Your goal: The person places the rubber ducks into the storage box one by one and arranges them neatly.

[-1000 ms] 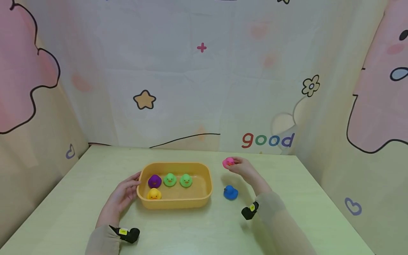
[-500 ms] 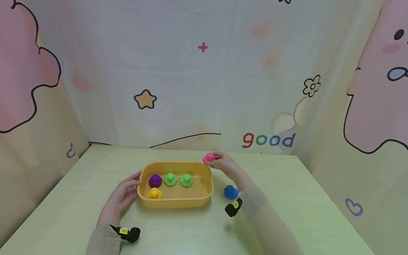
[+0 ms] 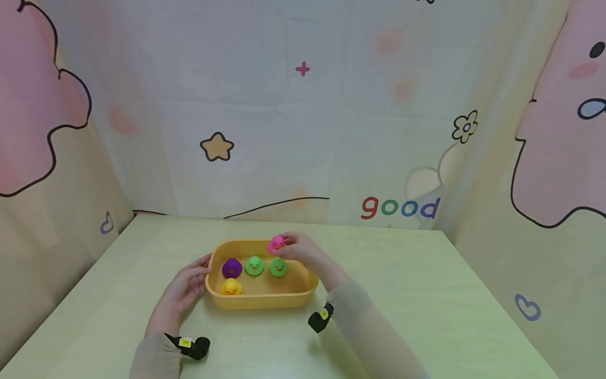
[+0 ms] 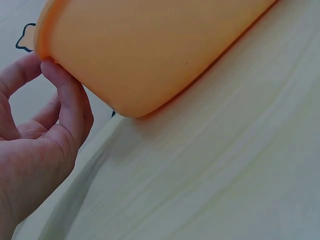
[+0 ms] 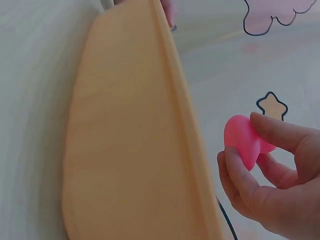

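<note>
A pink rubber duck (image 3: pixel 276 243) is pinched between the thumb and fingers of my right hand (image 3: pixel 305 252), above the back rim of a yellow-orange plastic tub (image 3: pixel 265 301). In the right wrist view the pink duck (image 5: pixel 242 140) hangs beside the tub's wall (image 5: pixel 125 130). Inside the tub sit a purple duck (image 3: pixel 231 268), a yellow duck (image 3: pixel 231 287) and two green ducks, one at centre-left (image 3: pixel 254 266) and another green duck (image 3: pixel 278 267) just below the pink one. My left hand (image 3: pixel 185 287) holds the tub's left end, its curled fingertips (image 4: pixel 52 70) at the rim.
The pale table (image 3: pixel 426 316) carries the tub and meets a printed cloth backdrop (image 3: pixel 265 121) at its back edge. Black wrist cameras stick out from both sleeves, the left camera (image 3: pixel 196 348) and the right camera (image 3: pixel 318 320), low over the table.
My right hand has carried the pink duck leftward, from right of the tub to over its back part. The right sleeve now hides the blue duck. My left hand stays at the tub.
</note>
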`<action>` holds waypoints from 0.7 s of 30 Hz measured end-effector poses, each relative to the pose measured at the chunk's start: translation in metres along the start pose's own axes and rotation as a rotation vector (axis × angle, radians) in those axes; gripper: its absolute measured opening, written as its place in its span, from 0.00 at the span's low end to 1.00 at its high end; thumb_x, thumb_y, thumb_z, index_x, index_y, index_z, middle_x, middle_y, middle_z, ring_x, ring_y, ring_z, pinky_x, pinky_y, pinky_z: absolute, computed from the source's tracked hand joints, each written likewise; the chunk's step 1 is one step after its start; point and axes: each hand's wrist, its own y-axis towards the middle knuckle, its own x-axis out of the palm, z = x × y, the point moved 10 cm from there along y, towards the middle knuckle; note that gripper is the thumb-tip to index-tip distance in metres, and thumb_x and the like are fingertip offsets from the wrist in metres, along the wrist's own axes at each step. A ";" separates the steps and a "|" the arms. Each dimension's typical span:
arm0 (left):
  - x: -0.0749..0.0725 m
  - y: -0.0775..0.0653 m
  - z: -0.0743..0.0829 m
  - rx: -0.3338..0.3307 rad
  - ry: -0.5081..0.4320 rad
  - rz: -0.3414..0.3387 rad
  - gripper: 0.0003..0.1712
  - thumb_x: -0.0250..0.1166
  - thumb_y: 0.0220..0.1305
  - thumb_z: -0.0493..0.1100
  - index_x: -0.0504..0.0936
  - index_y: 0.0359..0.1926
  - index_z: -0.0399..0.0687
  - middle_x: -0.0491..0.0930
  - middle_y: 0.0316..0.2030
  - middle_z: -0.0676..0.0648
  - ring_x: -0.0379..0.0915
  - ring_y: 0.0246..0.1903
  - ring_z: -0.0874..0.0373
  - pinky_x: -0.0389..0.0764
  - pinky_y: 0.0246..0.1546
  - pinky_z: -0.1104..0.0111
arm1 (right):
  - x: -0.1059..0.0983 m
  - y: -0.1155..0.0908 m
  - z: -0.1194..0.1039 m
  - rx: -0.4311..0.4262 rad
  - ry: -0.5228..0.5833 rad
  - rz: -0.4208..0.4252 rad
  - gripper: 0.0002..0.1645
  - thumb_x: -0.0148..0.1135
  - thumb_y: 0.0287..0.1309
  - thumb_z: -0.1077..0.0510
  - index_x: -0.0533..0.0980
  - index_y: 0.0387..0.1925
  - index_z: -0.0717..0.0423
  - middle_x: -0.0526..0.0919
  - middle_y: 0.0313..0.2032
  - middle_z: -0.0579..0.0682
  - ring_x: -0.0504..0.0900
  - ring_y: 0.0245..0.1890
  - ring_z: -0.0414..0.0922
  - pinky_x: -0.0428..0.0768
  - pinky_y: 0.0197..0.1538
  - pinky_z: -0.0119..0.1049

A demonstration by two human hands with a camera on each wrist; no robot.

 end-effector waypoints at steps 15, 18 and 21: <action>0.000 0.001 0.000 0.007 -0.003 -0.013 0.38 0.48 0.71 0.33 0.43 0.76 0.36 0.77 0.48 0.62 0.77 0.45 0.68 0.79 0.49 0.77 | 0.046 -0.008 0.023 0.075 -0.139 -0.001 0.26 0.73 0.50 0.59 0.78 0.53 0.57 0.81 0.50 0.53 0.79 0.44 0.46 0.81 0.50 0.38; 0.000 0.002 0.000 0.009 -0.009 -0.017 0.38 0.48 0.71 0.32 0.42 0.76 0.36 0.77 0.47 0.62 0.77 0.45 0.68 0.79 0.49 0.77 | 0.052 -0.010 0.027 0.088 -0.181 0.000 0.26 0.74 0.50 0.58 0.78 0.52 0.56 0.82 0.47 0.51 0.78 0.42 0.45 0.81 0.48 0.37; 0.000 0.002 0.000 0.011 -0.015 -0.014 0.38 0.48 0.71 0.32 0.43 0.76 0.36 0.78 0.47 0.62 0.77 0.45 0.68 0.79 0.49 0.77 | 0.057 -0.010 0.026 0.078 -0.236 0.004 0.25 0.74 0.50 0.58 0.79 0.51 0.57 0.82 0.45 0.50 0.77 0.43 0.45 0.81 0.49 0.37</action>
